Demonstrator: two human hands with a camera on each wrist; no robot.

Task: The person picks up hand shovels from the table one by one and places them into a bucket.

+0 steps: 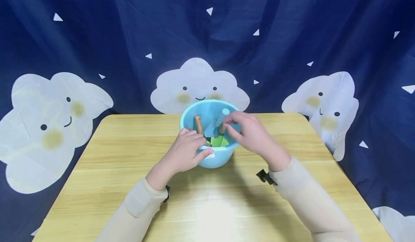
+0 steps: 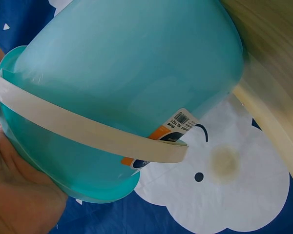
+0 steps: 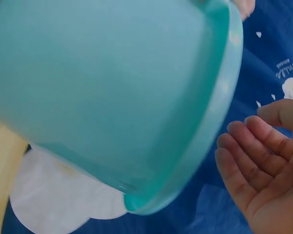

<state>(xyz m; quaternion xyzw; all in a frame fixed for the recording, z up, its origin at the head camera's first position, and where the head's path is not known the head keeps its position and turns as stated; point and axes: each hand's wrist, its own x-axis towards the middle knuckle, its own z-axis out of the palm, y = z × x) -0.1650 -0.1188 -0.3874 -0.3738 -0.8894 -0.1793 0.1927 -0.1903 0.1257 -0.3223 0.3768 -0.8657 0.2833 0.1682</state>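
Observation:
A light blue bucket (image 1: 218,159) stands on the table, its mouth tilted towards the head view. My left hand (image 1: 183,150) grips its near left rim, fingers over the inside and thumb along the outside. Over the right side of the mouth hovers my right hand (image 1: 251,132), fingers loosely bent. In the right wrist view that hand's fingers (image 3: 259,161) hold nothing, a little apart from the rim. Inside the bucket are a wooden handle (image 1: 198,123), a green trowel blade (image 1: 218,141) and a pale blue tool (image 1: 222,117). The bucket's lower inside is partly hidden by my left hand.
The bucket's white carrying handle (image 2: 88,129) hangs across its outside, beside a barcode label (image 2: 178,124). Beneath is a light wooden table (image 1: 129,162). A dark blue curtain (image 1: 275,54) with smiling clouds hangs behind the table's far edge.

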